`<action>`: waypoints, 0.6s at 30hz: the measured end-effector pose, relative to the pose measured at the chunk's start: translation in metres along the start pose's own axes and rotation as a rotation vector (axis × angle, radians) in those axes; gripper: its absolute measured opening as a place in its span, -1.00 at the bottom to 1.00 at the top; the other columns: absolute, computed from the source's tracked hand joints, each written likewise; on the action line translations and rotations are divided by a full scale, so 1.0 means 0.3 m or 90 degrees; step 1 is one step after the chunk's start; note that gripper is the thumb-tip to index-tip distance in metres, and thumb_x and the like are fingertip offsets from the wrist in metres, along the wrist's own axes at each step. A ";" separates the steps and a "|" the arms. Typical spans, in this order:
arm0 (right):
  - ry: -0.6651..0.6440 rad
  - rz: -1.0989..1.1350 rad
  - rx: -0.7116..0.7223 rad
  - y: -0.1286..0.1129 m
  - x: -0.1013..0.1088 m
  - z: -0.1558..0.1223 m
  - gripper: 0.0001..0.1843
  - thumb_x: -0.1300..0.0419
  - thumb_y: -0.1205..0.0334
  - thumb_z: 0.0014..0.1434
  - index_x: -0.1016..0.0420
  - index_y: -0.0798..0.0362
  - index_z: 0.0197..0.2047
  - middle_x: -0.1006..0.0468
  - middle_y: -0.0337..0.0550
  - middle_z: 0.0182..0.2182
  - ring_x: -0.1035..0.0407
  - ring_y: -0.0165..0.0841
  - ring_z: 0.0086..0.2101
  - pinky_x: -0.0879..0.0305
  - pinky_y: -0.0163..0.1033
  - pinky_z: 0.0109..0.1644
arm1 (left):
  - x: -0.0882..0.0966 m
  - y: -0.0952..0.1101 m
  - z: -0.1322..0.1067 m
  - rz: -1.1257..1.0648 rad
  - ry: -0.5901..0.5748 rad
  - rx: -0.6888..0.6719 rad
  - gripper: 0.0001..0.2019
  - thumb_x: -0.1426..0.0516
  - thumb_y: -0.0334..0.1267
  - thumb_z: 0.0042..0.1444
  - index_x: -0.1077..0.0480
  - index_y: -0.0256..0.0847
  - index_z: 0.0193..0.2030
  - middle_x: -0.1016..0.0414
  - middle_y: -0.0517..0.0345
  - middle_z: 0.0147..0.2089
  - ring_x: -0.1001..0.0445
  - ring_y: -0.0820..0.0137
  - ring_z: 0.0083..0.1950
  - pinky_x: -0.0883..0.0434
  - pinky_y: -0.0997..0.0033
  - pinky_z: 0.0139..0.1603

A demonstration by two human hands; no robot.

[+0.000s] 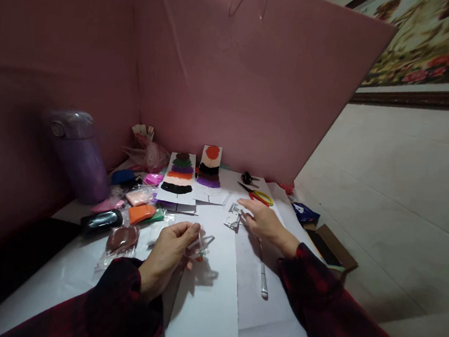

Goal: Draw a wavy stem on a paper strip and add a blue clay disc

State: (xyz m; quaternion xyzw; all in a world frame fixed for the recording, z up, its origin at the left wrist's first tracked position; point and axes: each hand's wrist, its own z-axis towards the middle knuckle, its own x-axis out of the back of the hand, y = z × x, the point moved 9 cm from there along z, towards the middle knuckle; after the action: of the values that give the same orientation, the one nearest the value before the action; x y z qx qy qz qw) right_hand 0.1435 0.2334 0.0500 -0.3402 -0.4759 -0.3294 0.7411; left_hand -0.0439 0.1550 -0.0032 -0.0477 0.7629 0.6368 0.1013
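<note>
My left hand [170,250] is raised a little above the white paper [205,303], its fingers pinched on a small clear plastic bag [202,242] that holds something I cannot make out. My right hand [263,221] lies on the paper, fingers reaching toward a small printed packet [233,215] and touching its edge. A white pen-like tool [263,279] lies just beside that wrist. Red and yellow scissors [259,195] rest beyond the right fingers. Two white cards [179,177] [209,170] smeared with bands of coloured clay lean at the back.
Bagged clay lumps, orange [141,213], brown [122,239], pink and blue, lie at the left near a black tube [102,220] and a purple flask [80,156]. A pink board [236,75] walls off the back. A cardboard box [333,249] sits at the right.
</note>
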 end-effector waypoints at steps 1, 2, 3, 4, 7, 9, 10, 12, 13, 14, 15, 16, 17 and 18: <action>-0.029 0.011 0.037 -0.027 -0.027 0.000 -0.48 -0.04 0.51 0.05 -0.44 0.04 0.07 -0.45 -0.02 0.11 -0.32 -0.21 0.05 -0.24 -0.13 0.08 | 0.000 0.000 0.001 0.003 -0.001 0.000 -0.53 -0.25 0.16 -0.09 -0.37 -0.31 -0.41 -0.31 0.25 -0.57 -0.33 0.52 -0.59 -0.20 0.61 -0.69; -0.059 0.014 0.071 -0.051 -0.050 -0.001 -0.48 -0.04 0.54 0.05 -0.44 0.02 0.06 -0.43 -0.04 0.13 -0.30 -0.21 0.06 -0.24 -0.13 0.08 | 0.000 0.001 0.000 0.006 -0.001 0.001 -0.53 -0.24 0.16 -0.08 -0.37 -0.31 -0.41 -0.32 0.25 -0.57 -0.34 0.51 -0.59 -0.20 0.61 -0.69; -0.083 0.012 0.094 -0.068 -0.068 -0.004 -0.49 -0.04 0.56 0.05 -0.45 0.02 0.04 -0.44 -0.04 0.12 -0.30 -0.22 0.05 -0.24 -0.14 0.06 | 0.000 0.001 -0.001 0.008 0.000 0.004 -0.52 -0.24 0.16 -0.08 -0.37 -0.31 -0.40 -0.33 0.24 -0.56 -0.35 0.51 -0.58 -0.20 0.60 -0.69; -0.097 0.007 0.102 -0.076 -0.079 -0.005 -0.52 -0.04 0.56 0.06 -0.45 0.02 0.01 -0.47 -0.04 0.08 -0.30 -0.23 0.03 -0.24 -0.16 0.04 | 0.001 0.001 -0.002 0.010 0.002 0.008 -0.52 -0.24 0.16 -0.09 -0.37 -0.31 -0.40 -0.34 0.23 -0.55 -0.36 0.50 -0.58 -0.20 0.60 -0.69; -0.096 -0.025 0.083 -0.070 -0.085 -0.004 -0.64 -0.01 0.54 0.14 -0.47 0.07 -0.08 -0.54 -0.02 -0.11 -0.34 -0.25 -0.09 -0.21 -0.20 -0.03 | 0.000 0.000 -0.007 0.008 0.003 0.014 -0.51 -0.25 0.16 -0.10 -0.36 -0.31 -0.41 -0.34 0.24 -0.57 -0.36 0.50 -0.59 -0.20 0.60 -0.69; -0.097 -0.049 0.084 -0.069 -0.086 -0.004 -0.70 0.00 0.52 0.16 -0.47 0.09 -0.13 -0.54 -0.02 -0.18 -0.34 -0.26 -0.14 -0.19 -0.20 -0.05 | -0.002 -0.001 -0.008 0.001 0.001 0.013 -0.52 -0.25 0.16 -0.09 -0.36 -0.31 -0.42 -0.31 0.27 -0.59 -0.35 0.51 -0.60 -0.21 0.60 -0.69; -0.102 -0.062 0.091 -0.072 -0.088 -0.004 -0.72 -0.01 0.51 0.15 -0.46 0.10 -0.16 -0.53 -0.02 -0.19 -0.33 -0.26 -0.15 -0.17 -0.20 -0.05 | -0.003 -0.002 -0.008 -0.003 0.000 0.012 -0.53 -0.25 0.15 -0.09 -0.36 -0.30 -0.43 -0.30 0.28 -0.59 -0.34 0.52 -0.60 -0.21 0.60 -0.68; -0.115 -0.087 0.108 -0.080 -0.094 -0.005 -0.76 -0.05 0.49 0.11 -0.46 0.10 -0.19 -0.52 -0.02 -0.21 -0.33 -0.26 -0.16 -0.14 -0.19 -0.05 | -0.004 -0.004 -0.007 -0.009 -0.002 0.009 -0.54 -0.25 0.14 -0.07 -0.36 -0.30 -0.43 -0.29 0.30 -0.60 -0.32 0.54 -0.61 -0.23 0.59 -0.67; -0.120 -0.098 0.113 -0.084 -0.096 -0.005 -0.78 -0.07 0.48 0.09 -0.45 0.10 -0.20 -0.52 -0.03 -0.22 -0.33 -0.26 -0.17 -0.13 -0.19 -0.05 | -0.004 -0.005 -0.006 -0.010 -0.004 0.007 -0.55 -0.25 0.13 -0.07 -0.35 -0.30 -0.44 -0.28 0.30 -0.61 -0.31 0.54 -0.62 -0.24 0.58 -0.67; -0.122 -0.110 0.114 -0.085 -0.096 -0.004 -0.79 -0.09 0.46 0.08 -0.45 0.10 -0.22 -0.52 -0.04 -0.23 -0.33 -0.26 -0.19 -0.12 -0.18 -0.05 | -0.005 -0.005 -0.006 -0.011 -0.008 0.005 -0.55 -0.25 0.13 -0.06 -0.35 -0.29 -0.44 -0.28 0.31 -0.61 -0.31 0.54 -0.62 -0.24 0.58 -0.66; -0.122 -0.120 0.112 -0.086 -0.096 -0.003 -0.81 -0.10 0.44 0.07 -0.44 0.10 -0.23 -0.52 -0.05 -0.25 -0.33 -0.26 -0.21 -0.11 -0.19 -0.06 | -0.006 -0.005 -0.006 -0.012 -0.011 0.003 -0.55 -0.25 0.13 -0.05 -0.35 -0.30 -0.43 -0.28 0.30 -0.61 -0.31 0.54 -0.62 -0.24 0.58 -0.66; -0.120 -0.129 0.109 -0.086 -0.095 -0.002 -0.84 -0.10 0.43 0.08 -0.43 0.10 -0.25 -0.52 -0.05 -0.27 -0.33 -0.27 -0.23 -0.11 -0.19 -0.08 | -0.006 -0.005 -0.006 -0.011 -0.013 0.002 -0.55 -0.24 0.13 -0.05 -0.36 -0.30 -0.43 -0.29 0.30 -0.60 -0.32 0.54 -0.61 -0.24 0.58 -0.66; -0.119 -0.135 0.107 -0.086 -0.094 -0.001 -0.85 -0.09 0.41 0.09 -0.42 0.11 -0.26 -0.52 -0.06 -0.29 -0.33 -0.27 -0.25 -0.11 -0.20 -0.10 | -0.006 -0.005 -0.006 -0.009 -0.014 0.004 -0.55 -0.24 0.13 -0.05 -0.37 -0.30 -0.42 -0.30 0.29 -0.59 -0.33 0.53 -0.61 -0.23 0.59 -0.67; -0.118 -0.139 0.105 -0.086 -0.095 -0.001 -0.86 -0.08 0.41 0.10 -0.42 0.11 -0.26 -0.52 -0.06 -0.31 -0.33 -0.28 -0.26 -0.11 -0.21 -0.12 | -0.005 -0.006 -0.005 -0.006 -0.013 0.007 -0.55 -0.24 0.14 -0.06 -0.37 -0.30 -0.40 -0.31 0.27 -0.59 -0.34 0.52 -0.60 -0.22 0.59 -0.68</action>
State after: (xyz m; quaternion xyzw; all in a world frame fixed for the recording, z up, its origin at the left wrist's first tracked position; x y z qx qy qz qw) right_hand 0.1134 0.2236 0.0285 -0.2531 -0.6019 -0.3352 0.6792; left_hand -0.0423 0.1530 -0.0044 -0.0442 0.7649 0.6328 0.1123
